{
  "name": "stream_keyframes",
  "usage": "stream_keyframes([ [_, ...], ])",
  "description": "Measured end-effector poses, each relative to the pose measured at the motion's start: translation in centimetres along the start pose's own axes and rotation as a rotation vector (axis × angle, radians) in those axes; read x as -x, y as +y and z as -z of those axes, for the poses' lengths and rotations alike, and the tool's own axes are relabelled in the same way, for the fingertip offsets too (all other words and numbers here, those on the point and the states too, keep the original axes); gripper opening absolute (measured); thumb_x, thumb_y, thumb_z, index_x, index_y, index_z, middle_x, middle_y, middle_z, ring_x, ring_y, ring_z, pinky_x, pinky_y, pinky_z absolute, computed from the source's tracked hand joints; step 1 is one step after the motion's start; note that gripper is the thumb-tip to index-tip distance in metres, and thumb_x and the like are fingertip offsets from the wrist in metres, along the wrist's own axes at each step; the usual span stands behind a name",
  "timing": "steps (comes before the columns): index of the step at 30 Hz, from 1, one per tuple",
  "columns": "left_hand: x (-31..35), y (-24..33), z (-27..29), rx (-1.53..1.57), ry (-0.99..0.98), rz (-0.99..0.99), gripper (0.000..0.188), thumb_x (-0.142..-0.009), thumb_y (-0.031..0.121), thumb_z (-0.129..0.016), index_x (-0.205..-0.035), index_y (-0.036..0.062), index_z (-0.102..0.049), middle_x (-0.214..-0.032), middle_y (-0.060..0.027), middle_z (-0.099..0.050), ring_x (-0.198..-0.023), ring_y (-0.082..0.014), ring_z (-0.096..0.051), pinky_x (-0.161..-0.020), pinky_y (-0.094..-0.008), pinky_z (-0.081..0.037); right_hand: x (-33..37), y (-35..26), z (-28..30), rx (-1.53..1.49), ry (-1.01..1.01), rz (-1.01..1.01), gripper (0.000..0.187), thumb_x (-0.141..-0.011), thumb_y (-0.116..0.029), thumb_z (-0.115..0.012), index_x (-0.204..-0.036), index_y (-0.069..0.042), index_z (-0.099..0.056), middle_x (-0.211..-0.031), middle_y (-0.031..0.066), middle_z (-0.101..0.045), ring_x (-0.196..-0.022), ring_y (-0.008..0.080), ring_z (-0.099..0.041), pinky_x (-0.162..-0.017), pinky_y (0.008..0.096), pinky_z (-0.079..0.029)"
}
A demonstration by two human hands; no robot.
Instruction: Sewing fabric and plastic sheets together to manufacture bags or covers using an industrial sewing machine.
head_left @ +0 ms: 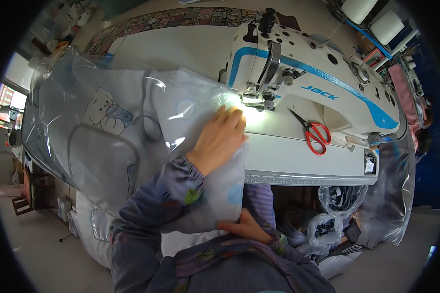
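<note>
A whitish translucent plastic sheet (pixel 166 117) with printed cartoon bears and grey trim spreads from the sewing machine's left side down toward my lap. My left hand (pixel 219 139) presses on it close to the lit needle area, fingers bent together and fingertips at its edge. Lower down, my right hand (pixel 247 227) grips the sheet's bottom edge, thumb in front; its other fingers are partly hidden. The white and blue sewing machine (pixel 322 78) stands over the table, its presser foot (pixel 266 103) just right of my left fingertips. The needle point is lost in glare.
Red-handled scissors (pixel 318 138) lie on the machine bed, blades toward the needle. A ruler strip (pixel 308 178) runs along the table's front edge. White thread cones (pixel 386 27) stand at upper right. Clear bags (pixel 325 228) with dark strips sit below the table.
</note>
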State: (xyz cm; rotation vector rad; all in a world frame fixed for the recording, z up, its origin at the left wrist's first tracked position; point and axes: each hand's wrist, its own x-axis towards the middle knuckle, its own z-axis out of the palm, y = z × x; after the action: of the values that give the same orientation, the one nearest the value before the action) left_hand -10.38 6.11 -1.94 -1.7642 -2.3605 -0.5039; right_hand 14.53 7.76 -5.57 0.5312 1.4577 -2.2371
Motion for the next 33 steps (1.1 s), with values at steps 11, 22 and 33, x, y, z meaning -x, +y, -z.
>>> stream_keyframes([
  [11,1.4,-0.2,0.6,0.05,-0.018,-0.011,0.074,-0.085,0.047,-0.074,-0.135,-0.0024,-0.053,-0.132,-0.0166,-0.053,-0.134,-0.0366,-0.048,-0.115,-0.0526,-0.036,-0.3,-0.1,0.0,-0.195,-0.133,0.01,0.041,-0.096,-0.01,-0.072,-0.134,-0.002,-0.061,-0.124,0.005,-0.068,-0.11,0.0108,-0.062,-0.094,0.0273,-0.05],
  [22,1.5,-0.2,0.9,0.011,-0.051,-0.021,0.081,-0.084,0.055,-0.073,-0.139,-0.0001,-0.051,-0.134,-0.0149,-0.053,-0.135,-0.0335,-0.048,-0.119,-0.0541,-0.031,-1.0,1.5,0.3,-0.109,-0.174,0.107,0.042,-0.096,-0.008,-0.071,-0.135,-0.001,-0.059,-0.127,0.0064,-0.068,-0.115,0.0119,-0.061,-0.098,0.0282,-0.049],
  [33,1.8,-0.3,1.3,-0.048,-0.091,-0.04,0.087,-0.083,0.061,-0.071,-0.141,0.0,-0.05,-0.139,-0.0175,-0.05,-0.138,-0.0369,-0.043,-0.121,-0.0566,-0.026,-0.5,1.1,0.3,-0.106,-0.112,-0.031,0.053,-0.095,-0.005,-0.071,-0.144,-0.002,-0.05,-0.137,0.0068,-0.063,-0.123,0.0155,-0.059,-0.105,0.0316,-0.046],
])
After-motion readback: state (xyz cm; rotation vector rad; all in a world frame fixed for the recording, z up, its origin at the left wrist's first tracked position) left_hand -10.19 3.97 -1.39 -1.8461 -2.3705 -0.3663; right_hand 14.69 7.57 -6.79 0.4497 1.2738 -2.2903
